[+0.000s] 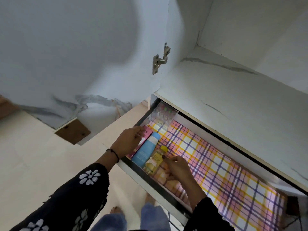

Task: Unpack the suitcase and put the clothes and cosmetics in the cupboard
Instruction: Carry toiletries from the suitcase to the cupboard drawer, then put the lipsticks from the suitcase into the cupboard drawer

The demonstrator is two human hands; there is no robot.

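An open cupboard drawer (155, 182) lined with pink, yellow and purple checked paper holds cosmetics at its left end. My left hand (128, 141) rests on a pink box (146, 135) that lies against the drawer's left wall. A blue-and-white tube (146, 150) lies beside the box. My right hand (178, 165) touches a yellow bottle (155, 160) with a yellow cap, next to the tube. A clear plastic case (164, 112) with small items stands at the drawer's far corner. No suitcase or clothes are in view.
The white marbled cupboard shelf (233, 90) overhangs the drawer. The open cupboard door (75, 55) with its metal hinge (160, 60) stands to the left. Pale floor tiles lie below, with my feet (116, 210) near the drawer front. A dark object (293, 207) sits at the drawer's right end.
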